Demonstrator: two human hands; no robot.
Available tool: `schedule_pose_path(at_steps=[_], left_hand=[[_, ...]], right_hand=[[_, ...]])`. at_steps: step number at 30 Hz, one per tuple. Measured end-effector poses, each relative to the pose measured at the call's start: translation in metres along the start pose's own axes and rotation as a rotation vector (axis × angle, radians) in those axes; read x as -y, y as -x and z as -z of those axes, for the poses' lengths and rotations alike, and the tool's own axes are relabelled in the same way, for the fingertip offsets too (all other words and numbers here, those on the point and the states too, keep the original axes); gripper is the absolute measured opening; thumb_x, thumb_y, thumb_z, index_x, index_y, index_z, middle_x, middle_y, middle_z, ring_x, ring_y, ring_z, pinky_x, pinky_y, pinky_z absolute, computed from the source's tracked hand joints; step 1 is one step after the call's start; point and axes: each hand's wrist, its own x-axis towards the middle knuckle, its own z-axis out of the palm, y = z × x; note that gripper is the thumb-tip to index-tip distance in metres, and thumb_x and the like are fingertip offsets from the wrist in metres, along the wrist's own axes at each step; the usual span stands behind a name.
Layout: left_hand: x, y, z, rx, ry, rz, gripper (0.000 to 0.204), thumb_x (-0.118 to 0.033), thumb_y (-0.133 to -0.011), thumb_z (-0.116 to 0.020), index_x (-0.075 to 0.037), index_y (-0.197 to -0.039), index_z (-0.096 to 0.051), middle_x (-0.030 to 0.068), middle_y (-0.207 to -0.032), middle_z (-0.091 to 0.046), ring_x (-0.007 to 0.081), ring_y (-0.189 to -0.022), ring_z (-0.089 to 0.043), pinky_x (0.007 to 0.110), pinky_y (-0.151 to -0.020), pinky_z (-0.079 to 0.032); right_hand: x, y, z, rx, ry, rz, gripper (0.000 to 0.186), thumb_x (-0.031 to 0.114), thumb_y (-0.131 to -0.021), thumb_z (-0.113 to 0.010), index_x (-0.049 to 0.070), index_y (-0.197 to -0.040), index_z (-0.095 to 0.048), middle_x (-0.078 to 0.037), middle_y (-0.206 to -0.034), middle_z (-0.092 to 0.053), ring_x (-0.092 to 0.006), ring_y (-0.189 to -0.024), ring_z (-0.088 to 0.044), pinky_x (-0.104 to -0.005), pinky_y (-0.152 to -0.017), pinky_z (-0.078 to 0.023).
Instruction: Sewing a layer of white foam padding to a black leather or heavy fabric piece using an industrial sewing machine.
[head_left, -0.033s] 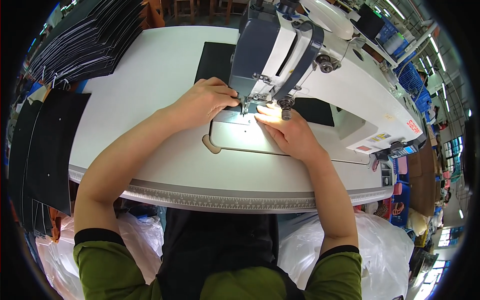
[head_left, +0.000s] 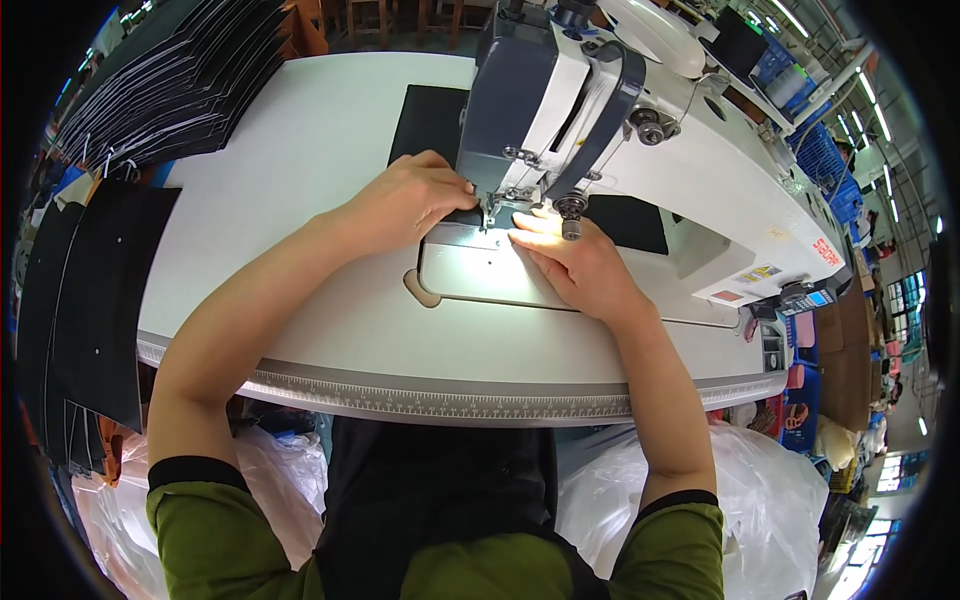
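Observation:
A black fabric panel [head_left: 425, 122] lies under the head of a white and dark grey sewing machine [head_left: 512, 95]. Its near edge runs beneath the presser foot [head_left: 489, 214], and part of it shows again to the right of the needle. My left hand [head_left: 422, 200] is closed at that edge, left of the foot, with bent fingertips gripping the fabric. To the right of the foot, my right hand [head_left: 575, 258] rests with fingers stretched out on the fabric and the metal plate [head_left: 485, 275]. The machine's lamp lights this spot brightly, and the thread guide partly hides the right fingers.
Black panels [head_left: 175, 80] are piled at the table's far left, and more hang over its left edge [head_left: 100, 300]. A ruler strip [head_left: 430, 403] runs along the front edge. Clear plastic bags [head_left: 700, 500] bulge below the table. A small control panel [head_left: 810, 300] sits at the right.

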Motion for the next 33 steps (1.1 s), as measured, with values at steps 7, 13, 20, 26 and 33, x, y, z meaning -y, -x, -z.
schedule_pose_path(at_steps=[7, 13, 20, 26, 33], left_hand=[[0.013, -0.032, -0.011, -0.125, -0.212, 0.072, 0.018, -0.003, -0.088, -0.064, -0.001, -0.105, -0.069, 0.0094, -0.116, -0.070, 0.0304, -0.105, -0.062, 0.038, -0.096, -0.050], [0.011, -0.007, -0.004, -0.181, 0.012, 0.044, 0.010, -0.001, -0.089, -0.062, -0.003, -0.099, -0.066, 0.0089, -0.109, -0.068, 0.0298, -0.103, -0.060, 0.038, -0.093, -0.050], [-0.052, 0.102, 0.031, -0.150, 0.318, 0.143, 0.011, 0.004, -0.088, -0.066, -0.006, -0.094, -0.065, 0.0065, -0.108, -0.069, 0.0272, -0.109, -0.061, 0.037, -0.095, -0.050], [-0.100, 0.169, 0.060, -0.064, 0.355, 0.248, 0.013, 0.005, -0.085, -0.069, -0.004, -0.094, -0.067, 0.0082, -0.116, -0.068, 0.0305, -0.118, -0.058, 0.039, -0.101, -0.049], [-0.123, 0.175, 0.064, -0.055, 0.127, 0.228, 0.012, -0.003, -0.084, -0.074, -0.005, -0.094, -0.068, 0.0068, -0.110, -0.069, 0.0276, -0.108, -0.063, 0.037, -0.096, -0.050]], right_hand=[[-0.003, 0.005, 0.011, 0.020, 0.150, -0.152, 0.015, 0.007, -0.089, -0.070, 0.003, -0.103, -0.074, -0.008, -0.087, -0.067, -0.0253, -0.077, -0.062, -0.0357, -0.073, -0.051], [-0.007, 0.006, 0.028, -0.200, 0.042, -0.196, 0.021, 0.002, -0.085, -0.073, 0.000, -0.106, -0.074, -0.010, -0.106, -0.077, -0.0281, -0.095, -0.072, -0.0331, -0.083, -0.056], [-0.007, 0.013, 0.031, -0.159, 0.030, -0.318, 0.018, 0.010, -0.090, -0.072, 0.000, -0.105, -0.075, -0.009, -0.100, -0.075, -0.0272, -0.091, -0.069, -0.0335, -0.081, -0.054], [0.024, 0.001, 0.021, 0.010, 0.205, -0.311, 0.018, 0.019, -0.092, -0.071, 0.003, -0.101, -0.075, -0.006, -0.086, -0.066, -0.0247, -0.081, -0.063, -0.0345, -0.075, -0.051], [0.033, 0.002, 0.013, 0.016, 0.313, -0.185, 0.017, 0.024, -0.089, -0.072, 0.010, -0.099, -0.076, -0.004, -0.078, -0.056, -0.0218, -0.074, -0.055, -0.0348, -0.070, -0.047]])
